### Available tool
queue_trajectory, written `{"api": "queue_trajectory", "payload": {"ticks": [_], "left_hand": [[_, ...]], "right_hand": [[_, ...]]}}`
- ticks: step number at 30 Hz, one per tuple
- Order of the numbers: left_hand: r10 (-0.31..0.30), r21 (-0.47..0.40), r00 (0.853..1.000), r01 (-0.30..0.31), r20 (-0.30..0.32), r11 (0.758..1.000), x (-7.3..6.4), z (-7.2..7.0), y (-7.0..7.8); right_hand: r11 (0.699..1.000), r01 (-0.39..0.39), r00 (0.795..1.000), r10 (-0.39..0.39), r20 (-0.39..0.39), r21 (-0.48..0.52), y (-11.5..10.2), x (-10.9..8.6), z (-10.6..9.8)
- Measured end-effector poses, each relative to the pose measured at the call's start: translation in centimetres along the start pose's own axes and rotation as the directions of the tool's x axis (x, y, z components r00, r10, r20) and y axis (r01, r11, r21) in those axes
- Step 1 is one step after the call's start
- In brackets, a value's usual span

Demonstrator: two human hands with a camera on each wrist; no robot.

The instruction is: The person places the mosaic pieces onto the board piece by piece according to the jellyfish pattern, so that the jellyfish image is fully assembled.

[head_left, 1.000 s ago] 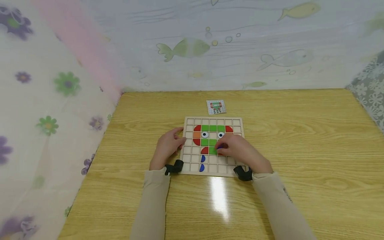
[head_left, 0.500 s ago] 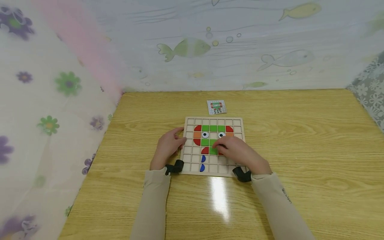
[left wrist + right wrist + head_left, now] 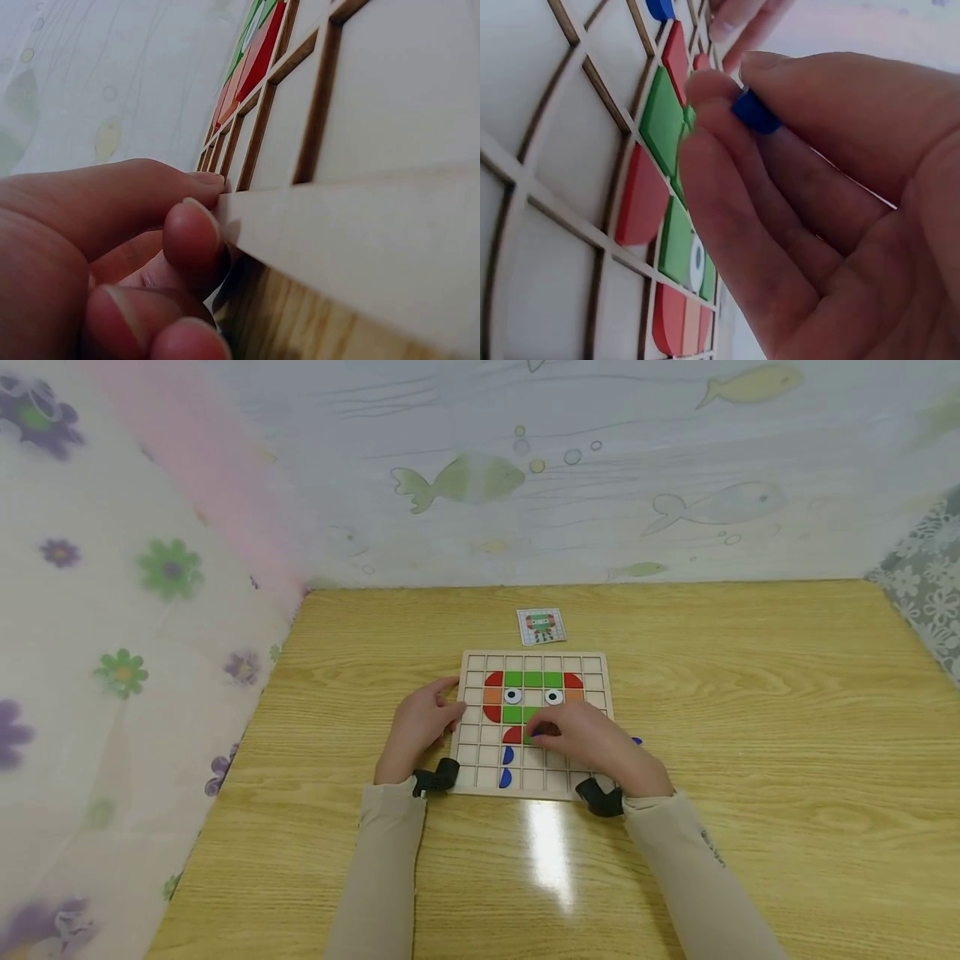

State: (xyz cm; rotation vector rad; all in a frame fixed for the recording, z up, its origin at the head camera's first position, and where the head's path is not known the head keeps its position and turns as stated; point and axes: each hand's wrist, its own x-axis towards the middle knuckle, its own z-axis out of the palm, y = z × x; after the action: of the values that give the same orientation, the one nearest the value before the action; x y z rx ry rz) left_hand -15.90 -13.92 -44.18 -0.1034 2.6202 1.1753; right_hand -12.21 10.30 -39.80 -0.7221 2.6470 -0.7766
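Note:
A light wooden grid board (image 3: 532, 783) lies on the table, with coloured flat pieces set in its cells. My left hand (image 3: 426, 720) holds the board's left edge; in the left wrist view the thumb lies on the rim and the other fingers curl against its side. Between thumb and fingertips my right hand (image 3: 588, 735) pinches a small blue piece (image 3: 756, 112), over the lower middle of the board. Near it are a red quarter-round piece (image 3: 513, 736) and a green square (image 3: 662, 120). Two blue half-round pieces (image 3: 506, 778) sit one above the other in a column at lower left.
A small pattern card (image 3: 541, 627) lies behind the board. Another blue piece (image 3: 637, 741) shows on the table just beyond the right forearm. Two round eye pieces (image 3: 553, 697) sit in the upper rows. Patterned walls border the wooden table (image 3: 750, 710) behind and at left.
My right hand has shifted slightly left over the board, still pinching the blue piece. A blue piece beyond the right wrist has come into sight. The left hand stays put.

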Motion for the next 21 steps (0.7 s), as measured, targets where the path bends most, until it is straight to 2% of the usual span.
{"api": "queue_trajectory", "payload": {"ticks": [7,12,21], "left_hand": [[-0.001,0.009,1.000,0.001,-0.003,1.000,-0.01,0.03,-0.02],[0.009,0.006,1.000,-0.009,-0.006,1.000,-0.06,0.03,-0.10],[0.014,0.003,1.000,-0.014,0.003,1.000,0.10,0.01,-0.24]], "right_hand": [[1.000,0.022,1.000,-0.022,-0.009,-0.011,-0.21,0.12,0.51],[1.000,-0.004,1.000,0.004,0.008,-0.005,-0.23,0.07,0.71],[1.000,-0.001,1.000,0.001,0.002,0.008,-0.20,0.11,0.88]]}}
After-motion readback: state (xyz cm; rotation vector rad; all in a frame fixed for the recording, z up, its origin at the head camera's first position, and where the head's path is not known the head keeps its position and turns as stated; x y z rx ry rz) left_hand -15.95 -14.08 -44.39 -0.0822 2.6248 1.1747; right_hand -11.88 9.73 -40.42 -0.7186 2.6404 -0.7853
